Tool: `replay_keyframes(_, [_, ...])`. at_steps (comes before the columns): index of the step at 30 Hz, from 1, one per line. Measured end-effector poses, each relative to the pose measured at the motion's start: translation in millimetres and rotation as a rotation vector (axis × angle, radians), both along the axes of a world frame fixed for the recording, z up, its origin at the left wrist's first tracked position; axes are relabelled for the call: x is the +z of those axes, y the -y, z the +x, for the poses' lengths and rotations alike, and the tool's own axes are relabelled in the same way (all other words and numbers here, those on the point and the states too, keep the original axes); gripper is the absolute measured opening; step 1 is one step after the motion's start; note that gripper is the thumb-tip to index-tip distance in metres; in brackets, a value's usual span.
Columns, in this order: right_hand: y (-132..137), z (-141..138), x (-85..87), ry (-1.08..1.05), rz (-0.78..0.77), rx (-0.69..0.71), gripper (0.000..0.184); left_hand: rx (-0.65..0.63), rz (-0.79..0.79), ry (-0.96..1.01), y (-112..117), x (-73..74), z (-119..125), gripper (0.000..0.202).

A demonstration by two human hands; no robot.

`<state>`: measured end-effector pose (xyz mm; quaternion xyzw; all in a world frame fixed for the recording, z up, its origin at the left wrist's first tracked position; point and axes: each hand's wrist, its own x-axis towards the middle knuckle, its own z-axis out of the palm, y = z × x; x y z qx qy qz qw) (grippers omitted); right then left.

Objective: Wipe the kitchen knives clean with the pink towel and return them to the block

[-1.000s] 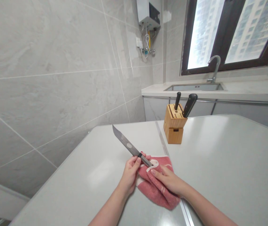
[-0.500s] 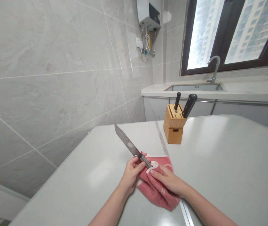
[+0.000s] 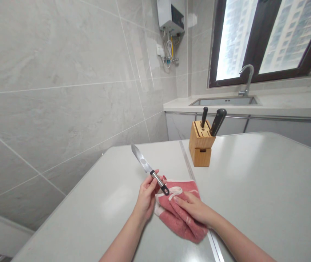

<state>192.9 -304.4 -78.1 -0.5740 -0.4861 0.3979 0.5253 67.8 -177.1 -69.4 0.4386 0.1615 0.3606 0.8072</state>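
My left hand (image 3: 147,194) is closed around the metal handle of a kitchen knife (image 3: 142,161). Its blade points up and to the left, away from me, and the black handle end with a hanging hole is bare. Gathered in my right hand (image 3: 192,206) is a red towel (image 3: 178,223) with white edging; part of it lies on the table under both hands. The towel's folded white edge is close to the handle end, and I cannot tell whether they touch.
A wooden knife block (image 3: 202,145) with two black-handled knives stands beyond the towel on the white table (image 3: 267,189). Farther back are a counter with a sink (image 3: 224,101) and a faucet (image 3: 249,78). A tiled wall (image 3: 62,120) rises at the left.
The knife has moved a little left and its handle end has come clear of the towel. My left hand has shifted slightly left; my right hand still grips the towel.
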Motion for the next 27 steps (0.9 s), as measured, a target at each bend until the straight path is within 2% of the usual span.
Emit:
replay_keyframes(8, [0.6, 1.5, 3.4, -0.03, -0.024, 0.007, 0.04, -0.042, 0.005, -0.012, 3.0, 0.3, 0.5, 0.041])
replay_keyframes(13, [1.1, 3.3, 1.8, -0.118, -0.012, 0.082, 0.037, -0.096, 0.058, -0.05, 5.9, 4.2, -0.7, 0.041])
replay_keyframes(20, [0.2, 2.5, 5.5, -0.218, 0.013, 0.073, 0.033, -0.106, 0.155, -0.092, 5.5, 0.5, -1.4, 0.037])
replay_keyframes(27, [-4.2, 3.3, 2.7, -0.522, 0.069, -0.002, 0.037, -0.11, 0.206, -0.131, 4.0, -1.6, -0.4, 0.039])
